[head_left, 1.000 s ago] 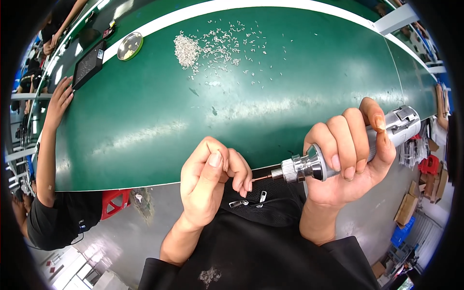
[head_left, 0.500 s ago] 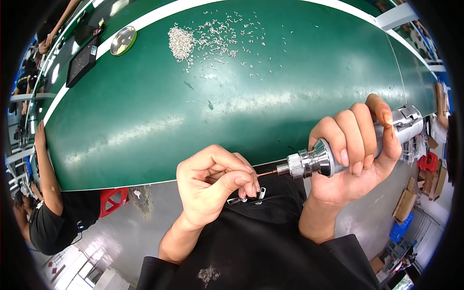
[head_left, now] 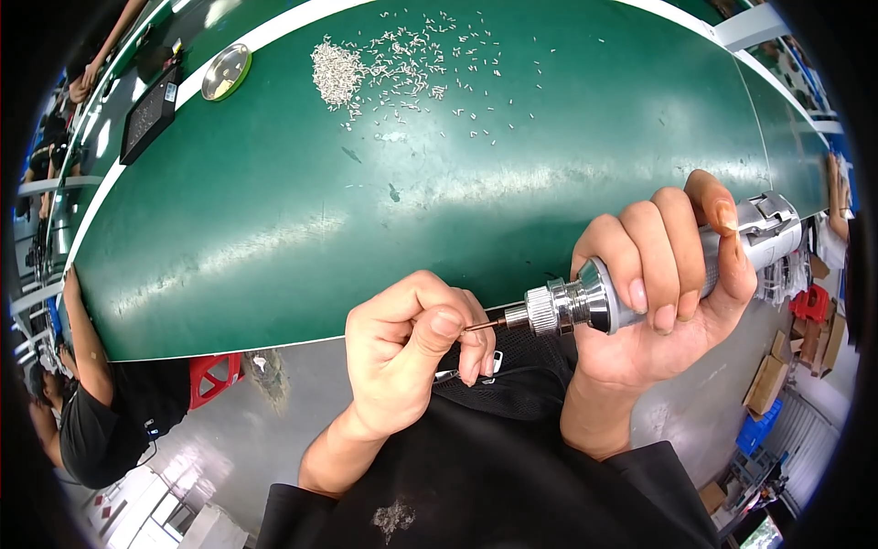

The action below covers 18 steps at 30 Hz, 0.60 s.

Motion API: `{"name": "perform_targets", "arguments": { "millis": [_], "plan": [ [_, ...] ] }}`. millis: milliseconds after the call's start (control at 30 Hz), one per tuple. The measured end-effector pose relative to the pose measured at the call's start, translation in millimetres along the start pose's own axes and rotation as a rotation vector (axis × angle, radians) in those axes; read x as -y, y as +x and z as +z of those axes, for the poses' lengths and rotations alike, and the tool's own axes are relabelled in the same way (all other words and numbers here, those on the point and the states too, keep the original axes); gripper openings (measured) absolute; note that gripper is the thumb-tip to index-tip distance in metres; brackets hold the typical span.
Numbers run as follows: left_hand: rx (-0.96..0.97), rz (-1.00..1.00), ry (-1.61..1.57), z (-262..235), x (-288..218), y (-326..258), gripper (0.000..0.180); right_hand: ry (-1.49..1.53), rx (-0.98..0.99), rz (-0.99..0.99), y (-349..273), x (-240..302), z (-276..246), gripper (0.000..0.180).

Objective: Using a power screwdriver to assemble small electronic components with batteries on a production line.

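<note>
Since the frame of half a second ago, the silver tool (head_left: 602,295) is sitting slightly more to the left, and the thumb of the left hand (head_left: 398,357) is bending more upward beside the thin bit (head_left: 485,325). The right hand (head_left: 675,265) is wrapping its fingers around the tool's body, palm turned up, so that (as I suppose) the weight is resting in the palm and the bit is aiming at the other hand. The left hand is pinching the end of the bit, apparently for steadying it; whether some small piece is hiding there, I cannot tell. Both hands are holding the tool above the lap, by the front edge of the green bench (head_left: 549,220), perhaps for better seeing. Farther off, small pale pins (head_left: 337,75) are lying in a heap, with strays spreading rightward, away from the hands. A round dish (head_left: 245,73) and a black tray (head_left: 154,112) are standing toward the far left. A co-worker's hand (head_left: 70,280) is resting at the bench's left edge.
</note>
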<state>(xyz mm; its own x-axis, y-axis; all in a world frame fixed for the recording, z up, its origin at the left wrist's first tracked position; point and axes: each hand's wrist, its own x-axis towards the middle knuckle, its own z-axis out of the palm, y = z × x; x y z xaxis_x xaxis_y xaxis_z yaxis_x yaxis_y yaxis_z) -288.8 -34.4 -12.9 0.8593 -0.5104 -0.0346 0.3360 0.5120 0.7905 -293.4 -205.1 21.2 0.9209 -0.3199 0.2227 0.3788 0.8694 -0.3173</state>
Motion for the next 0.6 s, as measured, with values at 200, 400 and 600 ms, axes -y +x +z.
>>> {"name": "perform_targets", "arguments": {
  "millis": [200,400,600],
  "plan": [
    [0.015,-0.020,0.012,-0.2,-1.2,1.7,0.023,-0.031,0.029,0.033,-1.2,2.2,0.7,0.012],
    [0.022,0.003,0.041,-1.8,-1.3,1.9,0.022,-0.077,0.037,0.014,-1.5,2.3,2.9,0.012],
    [-0.025,0.057,0.183,-3.1,0.7,2.0,0.017,-0.142,0.082,0.015,-1.2,2.6,1.1,0.012]
  ]
}}
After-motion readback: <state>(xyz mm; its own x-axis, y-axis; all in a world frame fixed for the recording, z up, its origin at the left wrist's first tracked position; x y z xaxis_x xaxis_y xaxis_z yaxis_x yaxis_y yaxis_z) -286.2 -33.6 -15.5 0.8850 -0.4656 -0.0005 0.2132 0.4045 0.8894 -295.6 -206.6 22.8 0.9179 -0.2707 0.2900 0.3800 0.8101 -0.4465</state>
